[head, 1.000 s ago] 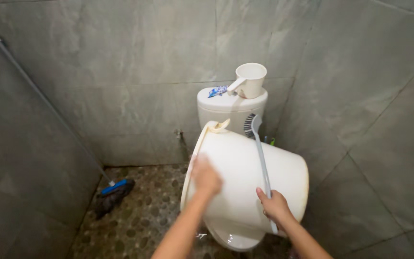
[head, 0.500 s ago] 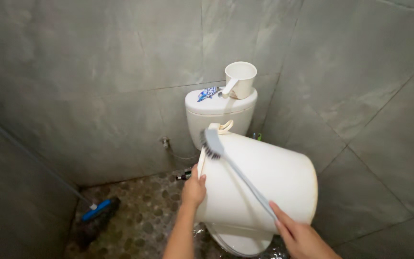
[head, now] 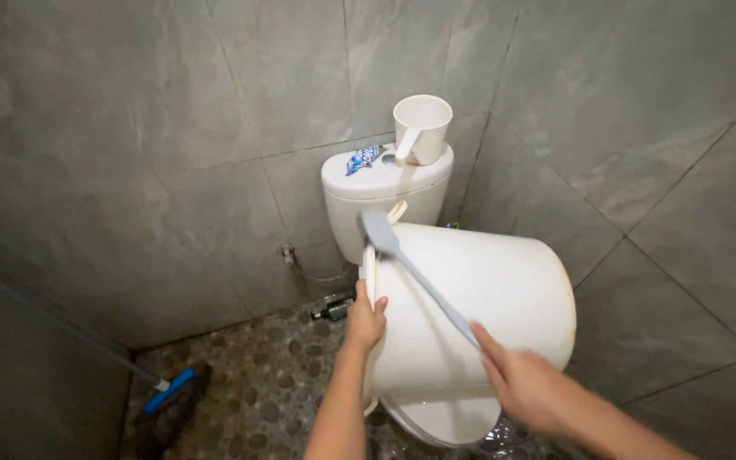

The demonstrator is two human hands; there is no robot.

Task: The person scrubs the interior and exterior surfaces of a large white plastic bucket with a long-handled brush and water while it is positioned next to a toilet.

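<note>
A large white plastic bucket lies tipped on its side over a white toilet bowl. My left hand grips the bucket's rim at the left. My right hand holds the handle of a grey long-handled brush, whose head rests against the bucket's upper left rim. Behind stands the toilet tank.
A white dipper cup and a small blue-and-white packet sit on the tank lid. A blue-headed broom leans at the lower left on the pebble floor. Grey tiled walls close in on all sides.
The brush has swung from upright along the bucket's right side to slanting across it, head now at the upper left rim. My left hand slid to the rim's edge.
</note>
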